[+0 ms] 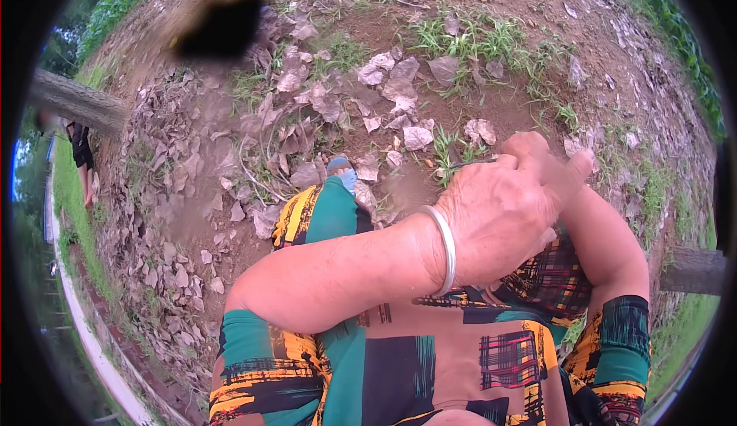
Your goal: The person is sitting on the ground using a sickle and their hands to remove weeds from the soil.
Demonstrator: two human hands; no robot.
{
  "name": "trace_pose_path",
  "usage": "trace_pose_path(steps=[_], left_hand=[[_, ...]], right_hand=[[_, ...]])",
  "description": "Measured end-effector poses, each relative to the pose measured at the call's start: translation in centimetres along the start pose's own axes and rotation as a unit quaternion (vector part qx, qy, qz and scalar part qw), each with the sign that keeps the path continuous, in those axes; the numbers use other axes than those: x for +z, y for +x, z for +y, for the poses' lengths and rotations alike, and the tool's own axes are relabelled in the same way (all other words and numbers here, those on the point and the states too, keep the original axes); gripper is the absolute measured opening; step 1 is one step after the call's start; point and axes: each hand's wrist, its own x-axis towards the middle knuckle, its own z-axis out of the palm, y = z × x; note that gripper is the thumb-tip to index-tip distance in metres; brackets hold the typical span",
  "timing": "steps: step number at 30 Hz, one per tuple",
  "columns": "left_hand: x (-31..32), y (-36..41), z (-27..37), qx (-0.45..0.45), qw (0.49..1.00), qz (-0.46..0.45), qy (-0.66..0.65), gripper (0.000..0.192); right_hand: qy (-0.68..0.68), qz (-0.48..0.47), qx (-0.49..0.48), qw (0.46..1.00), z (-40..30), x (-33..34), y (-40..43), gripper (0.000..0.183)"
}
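My left hand (495, 213) reaches across my body to the right, back upward, with a silver-coloured bangle (446, 250) on its wrist. It lies over or against my right hand (527, 147), which is largely covered. The right forearm comes up from the right side. A blurred patch over the fingers makes it hard to see what either hand holds. Something thin and dark (475, 163) shows beside the knuckles. Below the hands are my patterned clothes (397, 368) in green, black, yellow and tan. One foot in a blue-grey sandal (344, 174) rests among dry leaves.
Brown soil carries many dry fallen leaves (403, 86) and grass tufts (472, 37). A tree trunk (78, 101) stands at the left, and another trunk (694, 270) at the right. Beyond the left trunk is a person in dark clothes (82, 149). A pale kerb (98, 345) curves along the lower left.
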Motion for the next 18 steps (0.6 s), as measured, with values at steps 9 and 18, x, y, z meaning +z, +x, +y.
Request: trace_pose_path(steps=[9, 18], left_hand=[[3.2, -2.0, 0.1, 0.073, 0.942, -0.325, 0.045, 0.035], [2.2, -1.9, -0.2, 0.061, 0.956, -0.276, 0.073, 0.030]], right_hand=[[0.008, 0.019, -0.003, 1.000, 0.4, 0.1, -0.3, 0.025], [0.005, -0.003, 0.012, 1.000, 0.7, 0.3, -0.5, 0.024]])
